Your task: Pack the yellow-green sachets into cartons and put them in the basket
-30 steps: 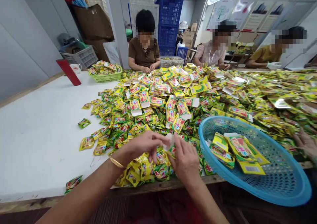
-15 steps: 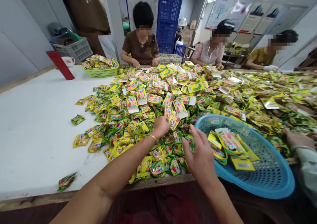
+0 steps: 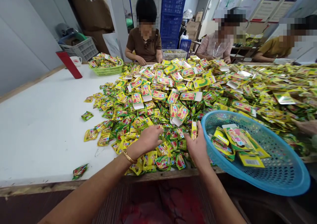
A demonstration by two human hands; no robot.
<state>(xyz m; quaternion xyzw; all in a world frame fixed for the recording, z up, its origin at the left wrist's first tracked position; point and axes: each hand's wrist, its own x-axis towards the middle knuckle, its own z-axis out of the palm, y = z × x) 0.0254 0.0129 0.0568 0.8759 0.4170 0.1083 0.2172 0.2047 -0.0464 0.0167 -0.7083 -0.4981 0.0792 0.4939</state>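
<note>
My right hand [image 3: 198, 146] grips a small yellow box [image 3: 194, 130] between thumb and fingers, just left of the blue basket's rim. Over the near part of the pile, my left hand [image 3: 150, 138] has its fingers apart and nothing in it. Green and yellow candy packets [image 3: 148, 158] lie under and around both hands. Printed boxes with white open flaps [image 3: 180, 114] rest on the heap beyond them. Several yellow boxes [image 3: 239, 139] sit inside the blue basket [image 3: 284, 166] at the right.
A green basket [image 3: 109, 70] of packets and a red object [image 3: 69, 65] stand on the white table [image 3: 49, 125] at the far left. People [image 3: 145, 42] sit across the table. At the right edge is another person's hand [image 3: 307, 126].
The small box has passed from my left hand to my right. My left hand has opened and moved left and down. The whole view has shifted slightly.
</note>
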